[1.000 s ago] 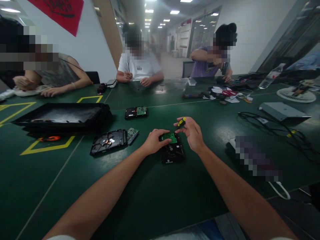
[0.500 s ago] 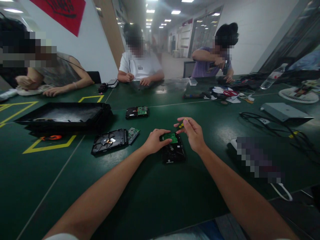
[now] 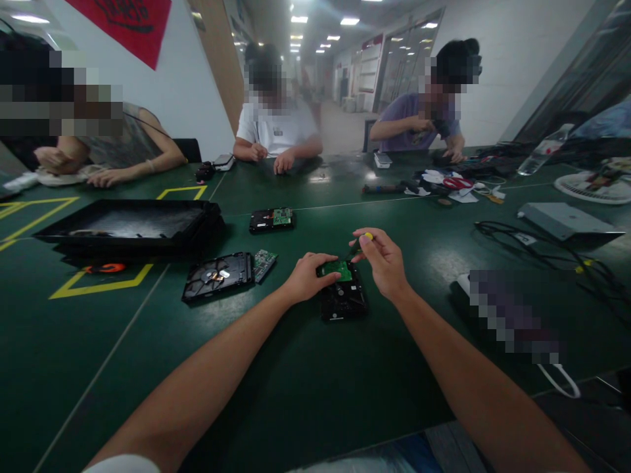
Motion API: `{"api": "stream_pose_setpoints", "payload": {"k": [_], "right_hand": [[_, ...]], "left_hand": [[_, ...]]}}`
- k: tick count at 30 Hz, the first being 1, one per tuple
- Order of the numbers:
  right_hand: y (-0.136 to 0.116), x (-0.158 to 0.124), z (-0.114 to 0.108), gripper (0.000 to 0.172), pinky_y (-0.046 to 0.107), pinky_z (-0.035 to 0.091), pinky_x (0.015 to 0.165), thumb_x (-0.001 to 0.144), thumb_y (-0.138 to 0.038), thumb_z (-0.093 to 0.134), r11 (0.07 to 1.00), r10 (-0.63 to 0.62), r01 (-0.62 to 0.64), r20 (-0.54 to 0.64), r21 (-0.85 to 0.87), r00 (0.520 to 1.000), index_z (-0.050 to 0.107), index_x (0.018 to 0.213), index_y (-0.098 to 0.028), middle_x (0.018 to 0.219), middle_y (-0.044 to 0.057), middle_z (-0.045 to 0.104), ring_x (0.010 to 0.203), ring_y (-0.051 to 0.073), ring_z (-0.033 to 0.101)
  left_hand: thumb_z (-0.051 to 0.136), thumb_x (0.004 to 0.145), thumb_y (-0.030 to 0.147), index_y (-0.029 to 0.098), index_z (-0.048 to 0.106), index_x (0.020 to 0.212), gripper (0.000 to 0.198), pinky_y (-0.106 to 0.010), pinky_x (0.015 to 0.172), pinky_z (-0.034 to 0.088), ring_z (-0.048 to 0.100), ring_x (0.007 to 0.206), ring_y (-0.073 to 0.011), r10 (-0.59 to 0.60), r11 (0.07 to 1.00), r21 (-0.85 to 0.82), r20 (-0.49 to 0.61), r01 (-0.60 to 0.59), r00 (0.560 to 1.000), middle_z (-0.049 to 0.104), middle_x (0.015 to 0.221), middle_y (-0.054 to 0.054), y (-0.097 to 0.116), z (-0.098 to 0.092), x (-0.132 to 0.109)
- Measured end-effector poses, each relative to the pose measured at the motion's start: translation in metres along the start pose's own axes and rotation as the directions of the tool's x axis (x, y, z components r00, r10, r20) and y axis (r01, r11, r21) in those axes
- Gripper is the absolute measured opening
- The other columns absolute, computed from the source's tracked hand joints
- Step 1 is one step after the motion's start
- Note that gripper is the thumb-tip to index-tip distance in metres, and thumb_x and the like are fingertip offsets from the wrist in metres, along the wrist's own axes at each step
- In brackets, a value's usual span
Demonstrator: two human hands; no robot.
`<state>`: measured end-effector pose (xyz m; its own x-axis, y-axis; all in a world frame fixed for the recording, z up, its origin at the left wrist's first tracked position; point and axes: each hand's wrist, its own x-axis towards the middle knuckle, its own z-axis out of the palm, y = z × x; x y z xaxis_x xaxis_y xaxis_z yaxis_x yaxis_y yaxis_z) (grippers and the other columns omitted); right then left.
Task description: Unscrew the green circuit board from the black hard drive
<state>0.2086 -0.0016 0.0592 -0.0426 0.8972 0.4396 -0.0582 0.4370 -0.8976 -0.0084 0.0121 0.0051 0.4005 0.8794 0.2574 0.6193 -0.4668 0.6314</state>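
With left hand (image 3: 306, 278), clasps black hard drive (image 3: 345, 304) by its far left corner, lying lengthwise front to back between both hands. With right hand (image 3: 385, 261), just right of green board (image 3: 344, 270), pinches yellow-topped screwdriver (image 3: 368, 236).

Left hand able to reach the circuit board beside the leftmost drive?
Probably yes: nothing seems to stand between the left hand and that circuit board, though the hand would have to leave the hard drive it touches.
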Motion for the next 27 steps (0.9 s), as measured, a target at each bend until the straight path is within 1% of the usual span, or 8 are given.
{"api": "stream_pose_setpoints", "payload": {"k": [3, 6, 10, 13, 15, 18, 22, 27], "right_hand": [[0.0027, 0.0002, 0.001, 0.031, 0.035, 0.066, 0.075, 0.099, -0.055, 0.064, 0.997, 0.025, -0.026, 0.018, 0.067, 1.0, 0.073, 0.111, -0.028, 0.103, 0.005, 0.072, 0.096, 0.02, 0.071], [0.007, 0.0012, -0.0003, 0.034, 0.035, 0.065, 0.074, 0.103, -0.056, 0.056, 0.993, 0.029, -0.031, 0.024, 0.116, 0.999, 0.073, 0.111, -0.028, 0.107, 0.006, 0.071, 0.1, 0.021, 0.072], [0.0082, 0.0018, -0.0025, 0.03, 0.031, 0.063, 0.068, 0.101, -0.053, 0.061, 0.999, 0.004, -0.004, -0.002, 0.053, 1.0, 0.074, 0.115, -0.03, 0.117, 0.006, 0.068, 0.098, 0.019, 0.07], [0.005, 0.0015, -0.0021, 0.03, 0.029, 0.062, 0.063, 0.099, -0.054, 0.065, 0.999, -0.032, 0.032, -0.017, -0.021, 0.999, 0.076, 0.115, -0.031, 0.117, 0.005, 0.066, 0.092, 0.017, 0.066], [0.0026, 0.0013, -0.0011, 0.029, 0.029, 0.062, 0.062, 0.098, -0.053, 0.065, 0.998, -0.052, 0.051, -0.018, -0.032, 0.998, 0.077, 0.112, -0.031, 0.118, 0.005, 0.065, 0.09, 0.017, 0.064], [0.0015, 0.0014, -0.0002, 0.027, 0.029, 0.063, 0.065, 0.098, -0.052, 0.066, 0.999, -0.039, 0.039, -0.011, 0.001, 0.999, 0.077, 0.108, -0.03, 0.12, 0.005, 0.066, 0.095, 0.018, 0.067], [0.0057, 0.0024, -0.0017, 0.031, 0.032, 0.064, 0.07, 0.1, -0.054, 0.062, 0.999, 0.004, -0.004, 0.005, 0.054, 1.0, 0.075, 0.111, -0.029, 0.115, 0.006, 0.07, 0.103, 0.021, 0.07], [0.0095, 0.0027, -0.0039, 0.031, 0.033, 0.062, 0.072, 0.102, -0.053, 0.059, 0.998, 0.012, -0.013, 0.014, 0.06, 1.0, 0.075, 0.113, -0.029, 0.112, 0.006, 0.071, 0.101, 0.021, 0.071]], "left_hand": [[0.073, 0.093, 0.047, 0.027, 0.067, 0.138, 0.049, -0.049, 0.108, 0.048, 0.062, 0.124, -0.0307, 0.0, 1.0, -0.003, -0.005, 0.0, 1.0, 0.073, 0.135, -0.006, 0.0001, 0.0003, 0.0001], [0.073, 0.093, 0.047, 0.027, 0.068, 0.137, 0.048, -0.05, 0.108, 0.048, 0.062, 0.123, -0.031, -0.011, 1.0, 0.001, 0.002, 0.011, 1.0, 0.073, 0.135, -0.006, 0.0007, 0.0003, 0.0002], [0.074, 0.093, 0.047, 0.028, 0.067, 0.139, 0.05, -0.05, 0.108, 0.048, 0.062, 0.125, -0.0314, -0.016, 1.0, 0.001, 0.004, 0.016, 1.0, 0.073, 0.136, -0.006, 0.001, -0.0002, 0.0004], [0.073, 0.093, 0.047, 0.028, 0.067, 0.138, 0.049, -0.05, 0.109, 0.047, 0.062, 0.126, -0.0315, -0.009, 1.0, -0.003, 0.001, 0.009, 1.0, 0.073, 0.137, -0.006, 0.0011, -0.0004, 0.0002], [0.074, 0.093, 0.047, 0.028, 0.067, 0.138, 0.049, -0.05, 0.109, 0.048, 0.062, 0.126, -0.0314, -0.009, 1.0, -0.005, -0.001, 0.009, 1.0, 0.073, 0.137, -0.006, 0.0011, -0.0004, -0.0001], [0.074, 0.093, 0.046, 0.028, 0.068, 0.138, 0.049, -0.049, 0.109, 0.048, 0.062, 0.125, -0.0309, -0.001, 1.0, -0.003, -0.008, 0.001, 1.0, 0.073, 0.136, -0.006, 0.0004, 0.0001, -0.0003], [0.075, 0.092, 0.046, 0.028, 0.068, 0.138, 0.05, -0.049, 0.109, 0.048, 0.062, 0.125, -0.0309, 0.004, 1.0, -0.001, -0.013, -0.004, 1.0, 0.073, 0.136, -0.006, -0.0003, 0.0006, -0.0002], [0.075, 0.093, 0.046, 0.028, 0.068, 0.138, 0.049, -0.049, 0.108, 0.049, 0.063, 0.124, -0.0305, 0.007, 1.0, -0.001, -0.013, -0.007, 1.0, 0.073, 0.134, -0.007, 0.0005, -0.0002, -0.0001]]}}
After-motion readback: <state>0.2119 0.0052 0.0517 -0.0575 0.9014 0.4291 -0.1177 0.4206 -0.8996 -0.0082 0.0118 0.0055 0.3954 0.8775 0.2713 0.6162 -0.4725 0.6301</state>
